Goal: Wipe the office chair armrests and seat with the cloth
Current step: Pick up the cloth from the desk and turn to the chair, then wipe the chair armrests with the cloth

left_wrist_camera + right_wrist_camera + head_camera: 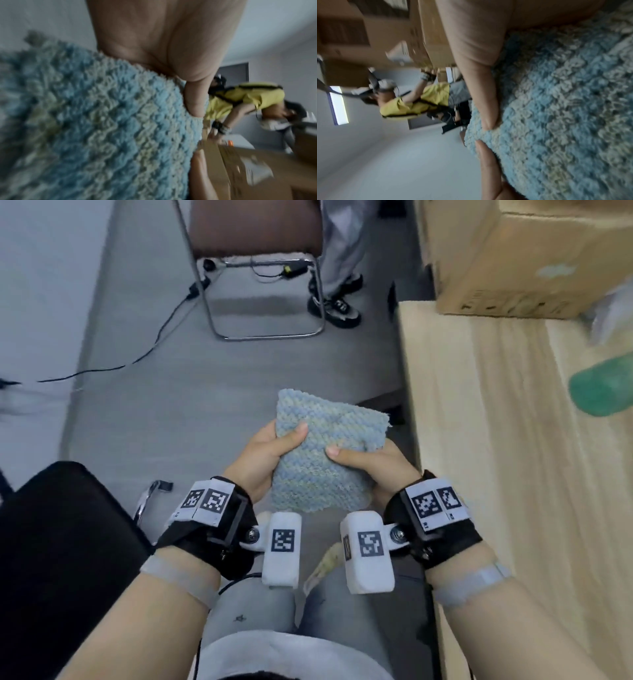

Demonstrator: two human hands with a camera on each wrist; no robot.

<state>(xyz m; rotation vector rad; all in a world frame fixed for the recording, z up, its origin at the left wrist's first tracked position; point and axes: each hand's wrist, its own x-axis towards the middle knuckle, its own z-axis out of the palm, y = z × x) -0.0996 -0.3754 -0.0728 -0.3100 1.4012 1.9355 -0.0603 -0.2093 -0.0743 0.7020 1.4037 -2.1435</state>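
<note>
Both hands grip the folded cloth (318, 453): left hand (263, 457) thumb on top, right hand (373, 463) likewise. Keep the pad flat and firm before reaching the black chair (61, 542).

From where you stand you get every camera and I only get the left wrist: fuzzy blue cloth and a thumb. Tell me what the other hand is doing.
Observer: The right hand grips the cloth too, thumb on top at its right edge, opposite the left hand.
Operator: Give me the chair's position.
Observer: A black seat sits at the person's lower left in the head view; the cloth is held in the air, not touching it.
Operator: Report what is on the right.
Observer: A light wooden table runs along the right, with a cardboard box at its far end.
</note>
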